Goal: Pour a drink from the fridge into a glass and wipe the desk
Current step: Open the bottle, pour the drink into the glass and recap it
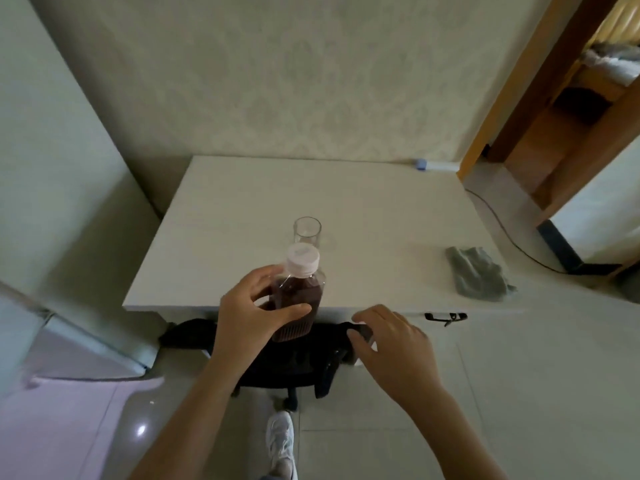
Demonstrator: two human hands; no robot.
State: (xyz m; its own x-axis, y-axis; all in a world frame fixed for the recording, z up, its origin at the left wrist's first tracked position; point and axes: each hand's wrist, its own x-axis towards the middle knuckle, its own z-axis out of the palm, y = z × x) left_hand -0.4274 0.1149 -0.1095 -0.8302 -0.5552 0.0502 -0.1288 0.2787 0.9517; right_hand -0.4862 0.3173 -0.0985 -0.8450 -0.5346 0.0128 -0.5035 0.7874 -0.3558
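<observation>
My left hand [251,308] grips a clear plastic bottle [297,294] of dark drink with a pale cap, held upright over the front edge of the white desk [374,216]. An empty clear glass [307,231] stands on the desk just behind the bottle. To the right of the bottle my right hand [391,341] hovers, fingers spread, holding nothing, over the back of a black chair [294,362]. A crumpled grey cloth [479,273] lies near the desk's right front corner.
The fridge [52,188] with its open door stands at the left. A white power strip [436,164] lies at the desk's back right, its cable running down the right side. A wooden doorway [561,98] opens at the right. My white shoe [280,441] is on the tiled floor.
</observation>
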